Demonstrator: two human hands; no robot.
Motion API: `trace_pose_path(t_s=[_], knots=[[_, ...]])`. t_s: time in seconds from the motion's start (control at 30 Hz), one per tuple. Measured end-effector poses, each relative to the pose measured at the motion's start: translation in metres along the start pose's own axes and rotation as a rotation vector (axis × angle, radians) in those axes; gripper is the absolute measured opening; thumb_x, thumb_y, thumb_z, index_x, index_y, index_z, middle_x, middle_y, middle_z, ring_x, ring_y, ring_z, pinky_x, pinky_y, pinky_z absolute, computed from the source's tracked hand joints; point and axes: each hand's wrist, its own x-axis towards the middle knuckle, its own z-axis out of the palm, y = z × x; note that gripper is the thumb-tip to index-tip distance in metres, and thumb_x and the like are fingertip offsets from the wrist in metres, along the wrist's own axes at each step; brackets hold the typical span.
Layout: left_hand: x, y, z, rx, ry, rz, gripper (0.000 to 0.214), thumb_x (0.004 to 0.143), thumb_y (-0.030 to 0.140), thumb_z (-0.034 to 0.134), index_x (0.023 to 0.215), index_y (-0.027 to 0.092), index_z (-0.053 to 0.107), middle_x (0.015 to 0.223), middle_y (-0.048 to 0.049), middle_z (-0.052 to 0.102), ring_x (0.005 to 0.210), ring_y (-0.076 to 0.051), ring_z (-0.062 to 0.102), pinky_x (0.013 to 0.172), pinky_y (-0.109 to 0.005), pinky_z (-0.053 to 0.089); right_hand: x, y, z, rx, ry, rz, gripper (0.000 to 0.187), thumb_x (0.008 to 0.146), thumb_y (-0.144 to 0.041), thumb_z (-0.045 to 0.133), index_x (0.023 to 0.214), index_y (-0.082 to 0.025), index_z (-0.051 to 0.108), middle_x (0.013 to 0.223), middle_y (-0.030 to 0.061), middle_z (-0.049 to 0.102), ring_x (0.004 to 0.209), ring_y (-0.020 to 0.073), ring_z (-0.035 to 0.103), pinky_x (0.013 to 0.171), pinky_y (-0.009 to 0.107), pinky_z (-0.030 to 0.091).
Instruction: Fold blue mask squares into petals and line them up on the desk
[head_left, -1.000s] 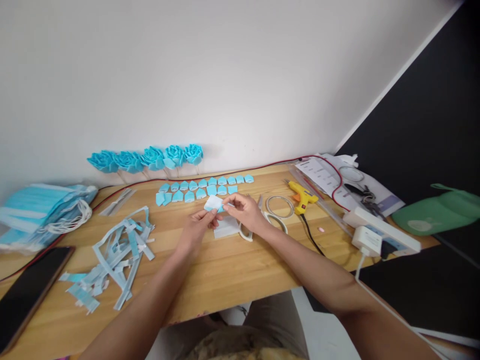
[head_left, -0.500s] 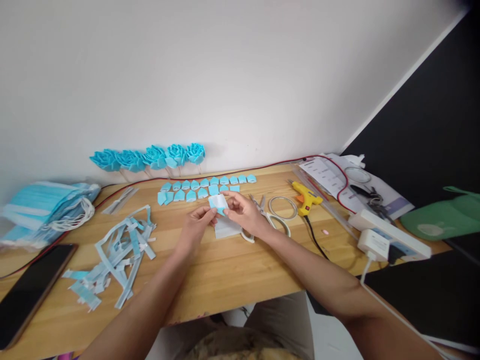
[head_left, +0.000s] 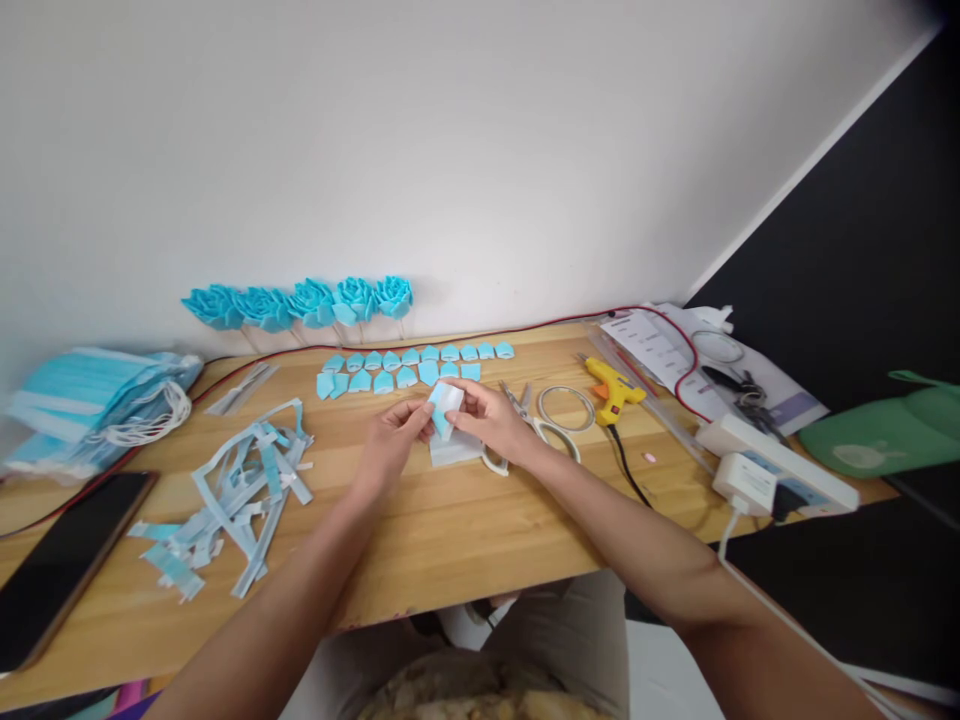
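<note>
A small blue-and-white piece of mask fabric (head_left: 448, 402) is held up over the table, one side folded over. My left hand (head_left: 399, 432) pinches its left edge, and my right hand (head_left: 487, 418) grips the right side. Below them a white sheet of fabric (head_left: 454, 450) lies flat on the wood. Just beyond, two rows of folded blue petals (head_left: 383, 382) lie on the table. Scissors (head_left: 556, 437) with white handles rest partly behind my right hand, beside a roll of clear tape (head_left: 568, 408).
Blue fabric roses (head_left: 311, 302) on sticks lean by the wall. Cut strips (head_left: 247, 500), a phone (head_left: 71, 560) and a bag of masks (head_left: 82, 405) are at left. At right are a yellow glue gun (head_left: 615, 390), papers (head_left: 652, 350), a power strip (head_left: 787, 470) and a green pouch (head_left: 877, 435).
The fabric piece has been turned in my fingers, and its blue folded side now slants along the left. Both hands stay near the same spot.
</note>
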Motion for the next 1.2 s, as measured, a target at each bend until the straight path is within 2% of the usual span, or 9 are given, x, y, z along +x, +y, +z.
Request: trace_pose_path(t_s=[0.23,0.5,0.9,1.07,1.2], knots=[[0.001,-0.004,0.0,-0.035,-0.041,-0.022,0.033,0.068,0.048,0.072,0.074,0.017,0.068,0.06,0.0013,0.059,0.057,-0.011,0.05,0.06,-0.024,0.042,-0.001,-0.002,0.003,0.074,0.042,0.009,0.047,0.079,-0.032,0.065,0.124,-0.022,0.055,0.087,0.0005,0.064,0.078,0.0139,0.06,0.073,0.027,0.049],[0.001,-0.005,0.0,0.004,-0.055,-0.037,0.032,0.067,0.048,0.072,0.06,0.017,0.062,0.057,0.001,0.057,0.056,-0.011,0.049,0.059,-0.024,0.042,-0.002,-0.003,0.003,0.041,0.039,0.015,0.044,0.08,-0.034,0.065,0.122,-0.023,0.058,0.086,0.0005,0.064,0.075,0.0136,0.059,0.072,0.027,0.049],[0.002,-0.005,-0.001,0.008,-0.061,-0.012,0.031,0.067,0.046,0.07,0.059,0.017,0.064,0.056,0.0002,0.058,0.057,-0.011,0.049,0.059,-0.023,0.041,-0.002,-0.006,0.003,0.012,0.076,0.008,0.039,0.082,-0.036,0.063,0.118,-0.021,0.062,0.08,0.0001,0.064,0.071,0.0132,0.059,0.069,0.026,0.049],[0.001,-0.004,-0.002,0.006,-0.058,0.017,0.031,0.07,0.045,0.068,0.059,0.017,0.064,0.057,-0.0005,0.058,0.057,-0.012,0.049,0.059,-0.024,0.041,-0.003,-0.015,0.002,-0.021,0.087,0.022,0.036,0.082,-0.036,0.063,0.115,-0.022,0.063,0.074,-0.0019,0.06,0.069,0.0123,0.058,0.068,0.025,0.047],[0.0,-0.002,-0.002,0.004,-0.053,0.009,0.032,0.069,0.047,0.069,0.057,0.017,0.063,0.056,-0.0003,0.058,0.056,-0.012,0.049,0.059,-0.025,0.041,-0.004,-0.016,0.003,0.017,0.024,0.027,0.033,0.082,-0.039,0.062,0.109,-0.021,0.064,0.073,-0.0013,0.061,0.072,0.0138,0.058,0.069,0.026,0.047]])
